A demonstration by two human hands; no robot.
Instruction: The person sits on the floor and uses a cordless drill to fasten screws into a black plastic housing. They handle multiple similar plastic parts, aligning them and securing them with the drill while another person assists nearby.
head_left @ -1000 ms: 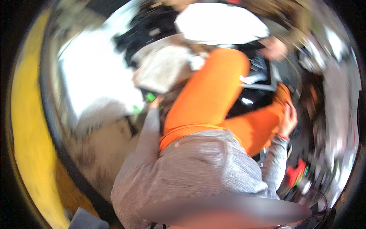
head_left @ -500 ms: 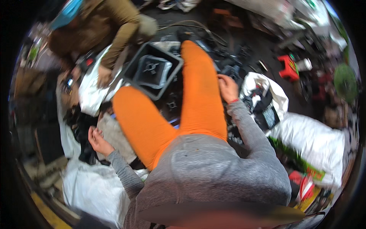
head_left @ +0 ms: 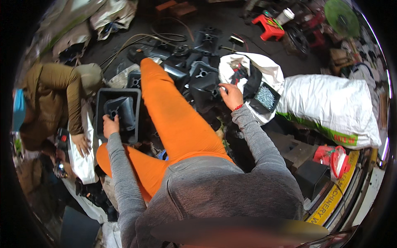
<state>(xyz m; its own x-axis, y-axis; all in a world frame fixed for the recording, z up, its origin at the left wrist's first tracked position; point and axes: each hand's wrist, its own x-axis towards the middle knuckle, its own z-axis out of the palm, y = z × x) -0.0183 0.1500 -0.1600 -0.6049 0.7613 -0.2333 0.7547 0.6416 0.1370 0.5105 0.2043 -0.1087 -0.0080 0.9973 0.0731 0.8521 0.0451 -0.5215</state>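
My left hand [head_left: 110,126] reaches into a grey rectangular bin [head_left: 137,120] at the left. Its thumb and fingers close on a black moulded plastic part [head_left: 126,110] with a spoked centre, which lies in the bin. My right hand [head_left: 232,97], with a red bracelet at the wrist, is beyond my orange-clad right thigh. Its fingers are bent but apart, with the tips beside the edge of a black plastic part [head_left: 202,93]. Whether they touch it I cannot tell. Several similar black parts [head_left: 206,39] lie heaped on the floor ahead.
A white sack [head_left: 264,66] stands right of my right hand, with a black tray of small metal pieces [head_left: 265,97] on it. A full white sack [head_left: 326,103] lies farther right. At the left a person in brown [head_left: 53,87] bends over a white sack. A red stool [head_left: 268,28] and cables [head_left: 136,39] are ahead.
My left hand has moved from beside my left thigh into the bin and onto the part. My right hand has come nearer the black parts. The head view has turned right.
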